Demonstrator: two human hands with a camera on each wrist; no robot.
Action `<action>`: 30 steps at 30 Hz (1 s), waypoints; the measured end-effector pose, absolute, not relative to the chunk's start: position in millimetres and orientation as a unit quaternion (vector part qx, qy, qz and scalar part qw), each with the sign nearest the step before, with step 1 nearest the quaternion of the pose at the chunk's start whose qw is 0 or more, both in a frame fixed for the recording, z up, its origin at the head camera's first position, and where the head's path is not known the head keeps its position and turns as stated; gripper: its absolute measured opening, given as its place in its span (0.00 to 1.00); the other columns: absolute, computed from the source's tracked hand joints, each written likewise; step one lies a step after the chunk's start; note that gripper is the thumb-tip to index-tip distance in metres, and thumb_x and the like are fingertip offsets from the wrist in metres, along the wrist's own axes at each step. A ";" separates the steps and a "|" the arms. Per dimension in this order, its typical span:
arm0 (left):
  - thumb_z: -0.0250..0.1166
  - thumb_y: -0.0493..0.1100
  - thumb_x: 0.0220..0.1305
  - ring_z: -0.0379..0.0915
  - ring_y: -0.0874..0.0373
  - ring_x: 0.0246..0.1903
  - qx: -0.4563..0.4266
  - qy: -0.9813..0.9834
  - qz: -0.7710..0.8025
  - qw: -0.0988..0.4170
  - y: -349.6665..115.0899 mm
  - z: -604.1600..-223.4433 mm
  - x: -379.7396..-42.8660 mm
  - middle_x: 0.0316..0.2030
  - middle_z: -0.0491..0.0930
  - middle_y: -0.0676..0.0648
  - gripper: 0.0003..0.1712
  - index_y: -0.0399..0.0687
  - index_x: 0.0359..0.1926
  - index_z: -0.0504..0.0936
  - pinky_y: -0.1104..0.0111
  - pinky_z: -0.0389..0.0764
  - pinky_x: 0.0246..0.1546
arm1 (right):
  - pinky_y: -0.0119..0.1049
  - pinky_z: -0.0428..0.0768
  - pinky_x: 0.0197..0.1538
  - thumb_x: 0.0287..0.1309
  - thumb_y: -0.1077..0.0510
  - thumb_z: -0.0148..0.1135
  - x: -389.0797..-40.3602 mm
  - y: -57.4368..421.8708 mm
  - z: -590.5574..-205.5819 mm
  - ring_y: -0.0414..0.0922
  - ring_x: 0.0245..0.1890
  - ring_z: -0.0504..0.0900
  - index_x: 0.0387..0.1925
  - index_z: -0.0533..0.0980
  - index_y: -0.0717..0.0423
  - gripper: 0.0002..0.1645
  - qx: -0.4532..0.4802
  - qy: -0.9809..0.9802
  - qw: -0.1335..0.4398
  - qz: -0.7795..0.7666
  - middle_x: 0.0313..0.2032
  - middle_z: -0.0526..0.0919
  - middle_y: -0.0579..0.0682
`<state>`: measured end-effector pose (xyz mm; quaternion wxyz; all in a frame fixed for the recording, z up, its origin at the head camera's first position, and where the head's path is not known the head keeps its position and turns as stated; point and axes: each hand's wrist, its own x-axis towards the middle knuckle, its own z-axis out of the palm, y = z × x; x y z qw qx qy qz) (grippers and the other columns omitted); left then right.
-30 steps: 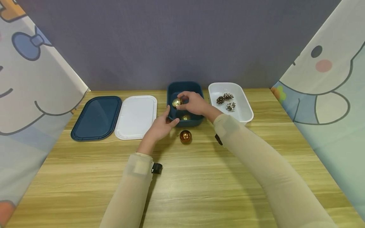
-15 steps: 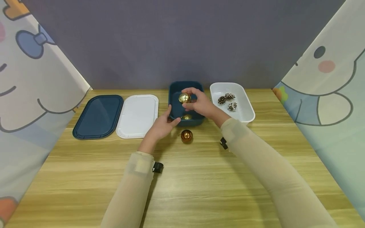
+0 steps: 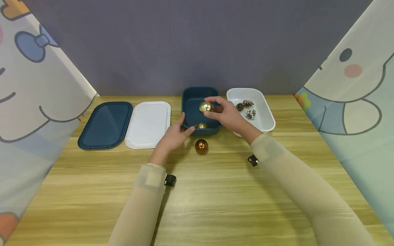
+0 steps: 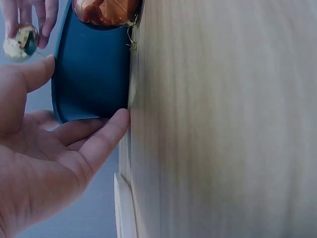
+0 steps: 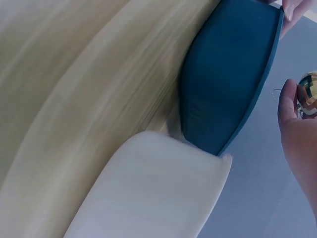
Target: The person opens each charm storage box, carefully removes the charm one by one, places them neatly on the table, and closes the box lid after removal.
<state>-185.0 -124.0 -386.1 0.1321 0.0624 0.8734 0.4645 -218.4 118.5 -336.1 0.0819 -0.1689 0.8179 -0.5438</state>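
Observation:
My right hand pinches a shiny gold bauble between thumb and fingers, above the dark blue plastic box. In the right wrist view that bauble shows mirrored facets and a thin hanging loop. My left hand rests against the box's near left corner, its thumb at the rim and its extended fingers along the outer wall. Inside the box, close to the near wall, lies another gold bauble. A copper-coloured bauble sits on the table just in front of the box.
Right of the blue box stands a white box holding several frosted pine cones. A white lid and a dark blue lid lie flat to the left. Behind rises a grey partition.
The right hand has lifted the gold bauble and carried it rightward, from the left part of the box towards its right side. The left hand stays at the corner.

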 end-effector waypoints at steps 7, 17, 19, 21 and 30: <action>0.60 0.61 0.80 0.69 0.44 0.76 0.063 0.873 0.465 0.130 -122.7 -385.4 -184.2 0.77 0.69 0.36 0.52 0.55 0.87 0.38 0.49 0.72 0.75 | 0.34 0.85 0.53 0.71 0.62 0.69 -200.3 138.8 -336.7 0.51 0.63 0.82 0.74 0.72 0.51 0.33 -0.169 0.804 0.081 -0.565 0.74 0.70 0.52; 0.60 0.61 0.79 0.67 0.43 0.77 0.045 0.875 0.458 0.148 -127.1 -387.2 -182.8 0.79 0.66 0.36 0.52 0.63 0.87 0.36 0.47 0.69 0.77 | 0.30 0.87 0.53 0.69 0.66 0.69 -175.5 156.6 -335.5 0.55 0.68 0.80 0.73 0.71 0.56 0.34 -0.147 0.810 0.099 -0.560 0.73 0.73 0.55; 0.60 0.62 0.79 0.68 0.42 0.77 0.045 0.877 0.456 0.148 -127.8 -387.3 -182.9 0.78 0.67 0.35 0.54 0.62 0.87 0.34 0.46 0.68 0.78 | 0.28 0.87 0.53 0.68 0.67 0.70 -170.4 159.2 -336.3 0.55 0.66 0.81 0.73 0.71 0.58 0.34 -0.156 0.816 0.094 -0.548 0.73 0.73 0.57; 0.60 0.63 0.79 0.68 0.41 0.76 0.043 0.878 0.453 0.149 -128.5 -387.1 -183.2 0.77 0.68 0.35 0.55 0.61 0.87 0.32 0.46 0.68 0.78 | 0.27 0.86 0.53 0.68 0.68 0.70 -165.0 161.7 -337.7 0.56 0.63 0.82 0.72 0.72 0.60 0.34 -0.168 0.821 0.090 -0.538 0.72 0.74 0.58; 0.59 0.65 0.78 0.68 0.39 0.76 0.060 0.885 0.433 0.159 -133.5 -386.3 -186.4 0.77 0.69 0.34 0.57 0.62 0.87 0.30 0.43 0.67 0.78 | 0.34 0.88 0.57 0.64 0.68 0.73 -147.4 173.3 -359.7 0.61 0.62 0.85 0.70 0.75 0.61 0.34 -0.217 0.845 0.087 -0.480 0.68 0.79 0.62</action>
